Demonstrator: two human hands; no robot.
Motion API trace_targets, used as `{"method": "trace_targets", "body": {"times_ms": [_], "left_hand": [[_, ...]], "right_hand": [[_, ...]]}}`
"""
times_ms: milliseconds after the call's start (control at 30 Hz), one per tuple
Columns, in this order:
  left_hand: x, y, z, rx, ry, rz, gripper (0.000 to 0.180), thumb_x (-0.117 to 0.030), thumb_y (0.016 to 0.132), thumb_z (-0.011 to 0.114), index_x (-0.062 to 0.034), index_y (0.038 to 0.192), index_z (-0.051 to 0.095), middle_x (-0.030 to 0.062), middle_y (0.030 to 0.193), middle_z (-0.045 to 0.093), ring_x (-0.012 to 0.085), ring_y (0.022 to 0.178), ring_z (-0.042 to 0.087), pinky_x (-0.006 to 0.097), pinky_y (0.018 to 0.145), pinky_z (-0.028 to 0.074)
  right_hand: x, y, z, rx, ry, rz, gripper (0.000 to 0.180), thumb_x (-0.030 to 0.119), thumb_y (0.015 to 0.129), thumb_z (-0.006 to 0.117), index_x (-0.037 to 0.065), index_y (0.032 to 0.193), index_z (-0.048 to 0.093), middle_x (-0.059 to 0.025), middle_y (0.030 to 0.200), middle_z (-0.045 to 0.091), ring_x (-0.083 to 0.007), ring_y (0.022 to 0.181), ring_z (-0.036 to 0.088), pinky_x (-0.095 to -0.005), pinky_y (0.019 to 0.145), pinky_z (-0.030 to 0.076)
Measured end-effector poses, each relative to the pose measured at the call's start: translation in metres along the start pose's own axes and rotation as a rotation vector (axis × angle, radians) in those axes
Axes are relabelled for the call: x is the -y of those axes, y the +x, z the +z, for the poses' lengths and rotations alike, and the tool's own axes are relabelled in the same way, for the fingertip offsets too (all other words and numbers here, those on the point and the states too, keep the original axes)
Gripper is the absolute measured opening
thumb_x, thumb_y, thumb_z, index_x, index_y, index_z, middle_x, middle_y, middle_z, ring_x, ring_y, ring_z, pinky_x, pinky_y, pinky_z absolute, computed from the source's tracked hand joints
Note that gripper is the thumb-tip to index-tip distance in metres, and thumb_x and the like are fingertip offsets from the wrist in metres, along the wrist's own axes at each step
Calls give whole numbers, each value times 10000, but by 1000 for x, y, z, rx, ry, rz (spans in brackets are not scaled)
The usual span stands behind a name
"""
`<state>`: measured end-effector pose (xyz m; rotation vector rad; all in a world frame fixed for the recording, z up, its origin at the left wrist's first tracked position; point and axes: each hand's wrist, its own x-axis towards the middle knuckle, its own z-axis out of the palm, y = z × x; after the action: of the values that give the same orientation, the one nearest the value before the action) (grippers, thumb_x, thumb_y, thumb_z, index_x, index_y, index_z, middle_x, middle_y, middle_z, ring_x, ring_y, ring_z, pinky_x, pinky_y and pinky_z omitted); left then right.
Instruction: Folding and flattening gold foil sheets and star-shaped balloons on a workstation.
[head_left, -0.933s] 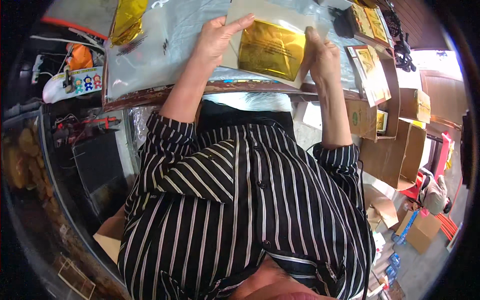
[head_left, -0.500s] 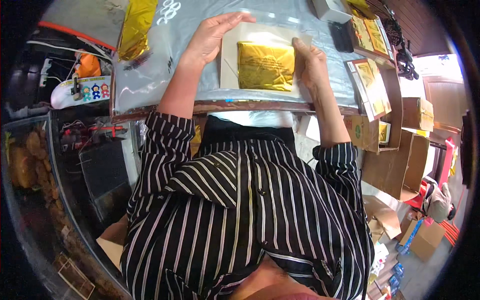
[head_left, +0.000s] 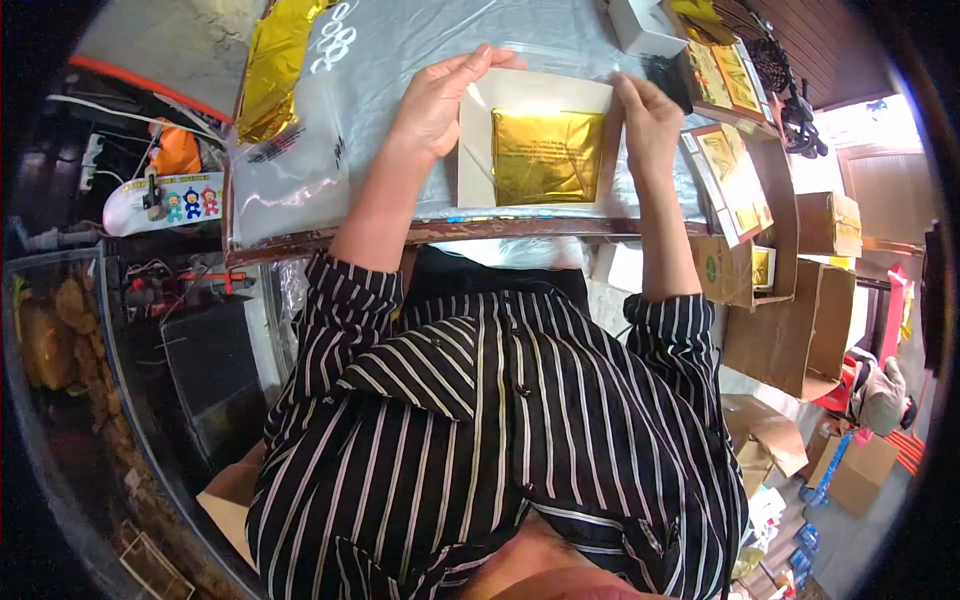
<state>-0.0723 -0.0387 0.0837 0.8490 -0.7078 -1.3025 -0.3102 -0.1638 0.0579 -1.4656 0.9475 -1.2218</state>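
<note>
Crinkled, squarish gold-foil packet (head_left: 548, 160) lies on pale card (head_left: 477, 170), between hands; left hand (head_left: 437, 105) grips card's upper-left corner, right hand (head_left: 652, 125) its upper-right.

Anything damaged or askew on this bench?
Mostly wear: the table's front edge looks scuffed, its brown finish patchy. The gold foil packet is creased, but no tear is clear. At right, a printed panel sits slanted. No visible spill.
</note>
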Motion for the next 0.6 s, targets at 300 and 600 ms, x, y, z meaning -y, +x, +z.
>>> {"method": "trace_targets", "body": {"times_ms": [300, 600], "left_hand": [[-8, -28, 52, 41, 159, 265, 344, -223, 1020, 670, 69, 1197, 709, 103, 1115, 743, 120, 1027, 653, 271, 895, 533], [-24, -51, 60, 47, 408, 361, 295, -204, 990, 715, 33, 1164, 745, 49, 1047, 758, 79, 943, 639, 241, 876, 515]], "right_hand": [[122, -38, 38, 61, -949, -1152, 325, 116, 779, 801, 200, 1092, 768, 33, 1041, 696, -202, 960, 624, -361, 861, 422], [150, -35, 33, 240, -939, -1343, 256, 121, 752, 807, 119, 997, 732, 4, 998, 681, -219, 991, 626, -399, 932, 424]]}}
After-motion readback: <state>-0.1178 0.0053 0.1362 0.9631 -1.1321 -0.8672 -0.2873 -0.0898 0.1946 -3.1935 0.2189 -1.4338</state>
